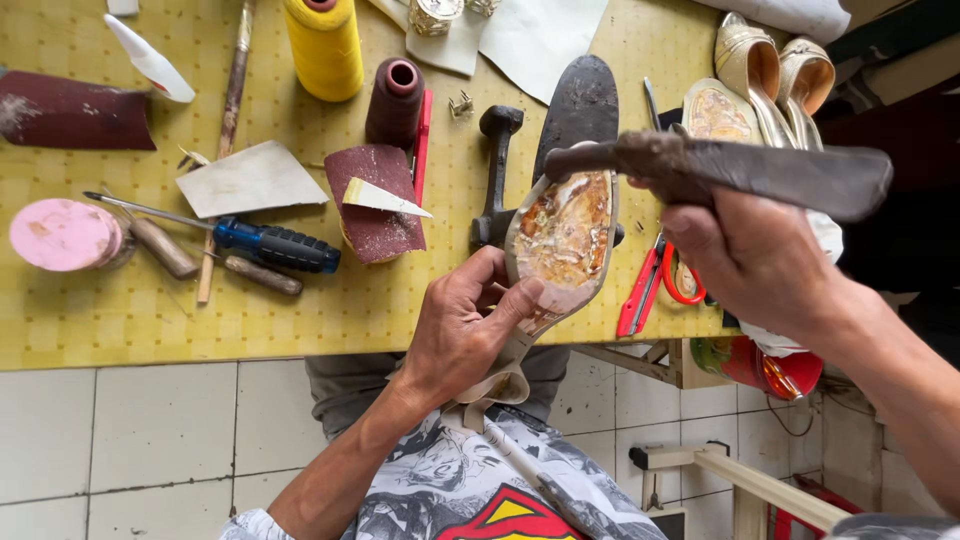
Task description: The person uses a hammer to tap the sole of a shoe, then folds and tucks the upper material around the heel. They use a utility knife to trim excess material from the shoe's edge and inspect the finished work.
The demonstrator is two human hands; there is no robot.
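Shoe (563, 240) sole-up with glue-stained bottom, held over the near edge of the yellow checked table (120, 310), right hand (745, 255) closed round a rusty broad knife (730, 168) just above it, left hand (468, 325) gripping the shoe's heel end, blue-handled screwdriver (270, 245) lying well to the left

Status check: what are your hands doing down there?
Left hand grips shoe, sole up. Right hand holds dark tool above it. Nothing between.

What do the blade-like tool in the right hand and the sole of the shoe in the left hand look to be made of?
Tool: looks like dark metal, dull and pitted, possibly rusted, held by the right hand. Shoe sole: pale rim, glossy amber patches, likely dried glue over leather or board; held by the left hand.
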